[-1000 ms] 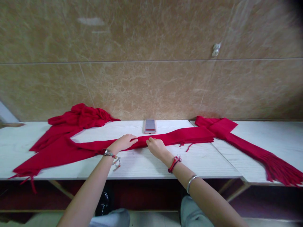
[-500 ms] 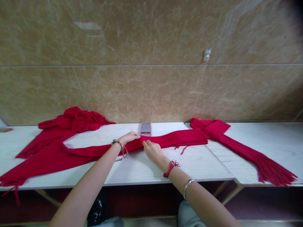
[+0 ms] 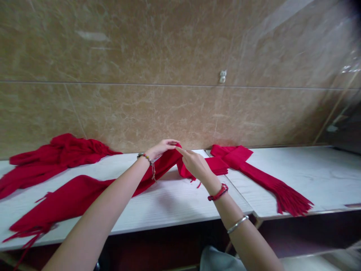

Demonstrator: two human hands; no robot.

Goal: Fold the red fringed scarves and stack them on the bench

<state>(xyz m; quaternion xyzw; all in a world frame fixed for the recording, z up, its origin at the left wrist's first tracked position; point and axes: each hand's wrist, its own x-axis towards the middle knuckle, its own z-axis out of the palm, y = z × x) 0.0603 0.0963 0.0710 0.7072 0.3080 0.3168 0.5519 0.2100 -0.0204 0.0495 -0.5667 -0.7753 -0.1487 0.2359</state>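
Observation:
A long red scarf (image 3: pixel 84 190) with fringed ends lies along the white table (image 3: pixel 175 199). Both hands pinch its middle and hold that part raised above the table. My left hand (image 3: pixel 162 147) grips the fold from the left, fingers closed on the cloth. My right hand (image 3: pixel 194 163) grips it from the right, fingers closed too. The scarf's right part drops back to the table behind my right hand. Beaded bracelets hang on my left wrist; a red cord and a silver bangle sit on my right.
A crumpled red scarf (image 3: pixel 56 152) lies at the back left by the marble wall (image 3: pixel 169 113). Another folded red scarf (image 3: pixel 262 178) with fringe stretches across a second white table (image 3: pixel 324 177) on the right. A small white hook (image 3: pixel 222 76) is fixed on the wall.
Both hands lifted the scarf's middle up off the table and toward the wall. The camera turned right, and the phone at the wall is now hidden behind the raised cloth and hands.

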